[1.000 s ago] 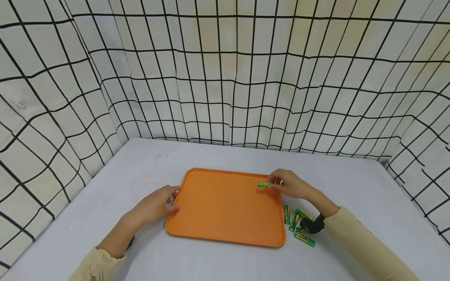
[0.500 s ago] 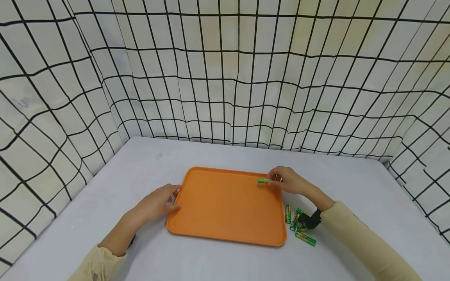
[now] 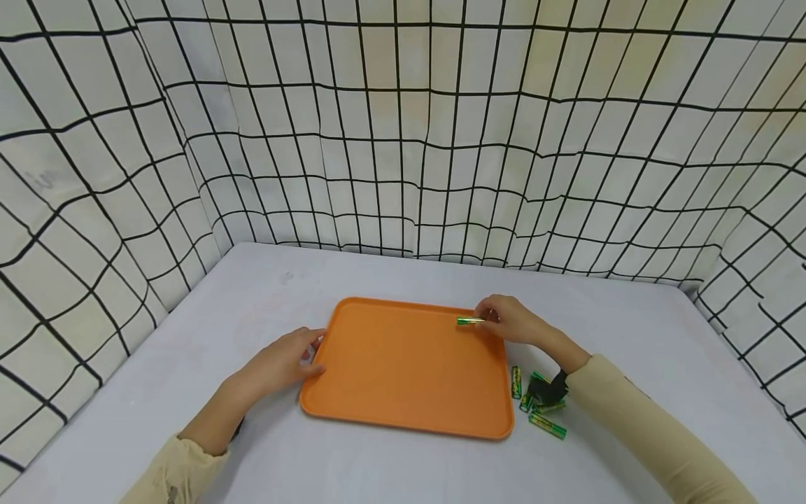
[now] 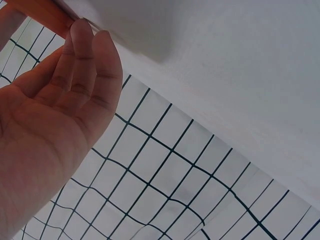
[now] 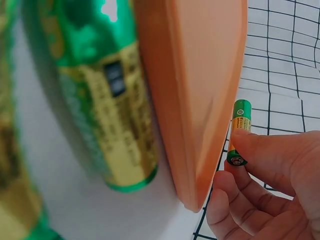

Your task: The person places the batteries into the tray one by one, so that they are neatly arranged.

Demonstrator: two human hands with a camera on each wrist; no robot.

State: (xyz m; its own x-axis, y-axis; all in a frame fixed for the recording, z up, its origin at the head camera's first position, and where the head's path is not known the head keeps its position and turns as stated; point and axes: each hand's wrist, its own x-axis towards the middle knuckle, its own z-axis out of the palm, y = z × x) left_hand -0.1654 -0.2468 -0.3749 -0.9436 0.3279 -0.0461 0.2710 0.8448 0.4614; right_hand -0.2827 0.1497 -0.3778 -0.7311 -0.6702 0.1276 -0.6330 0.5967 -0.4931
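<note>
An orange tray (image 3: 403,371) lies on the white table. At its left edge is my left hand (image 3: 286,360), the thumb over the rim and the other fingers bent against the side; in the left wrist view, curled fingertips meet the orange rim (image 4: 47,17). My right hand (image 3: 513,322) pinches a green and gold battery (image 3: 467,320) between thumb and fingers, over the tray's far right corner. In the right wrist view this battery (image 5: 242,112) is seen upright in the frame, one end towards me. Whether it touches the tray cannot be seen.
Several loose batteries (image 3: 547,425) lie on the table (image 3: 378,469) beside the tray's right edge, partly covered by the black wrist camera (image 3: 548,389). Walls with black netting (image 3: 403,161) rise behind the table and at both sides.
My right hand has shifted slightly away and to the left with the battery, still near the tray's far right corner. The left hand stays at the tray's left edge.
</note>
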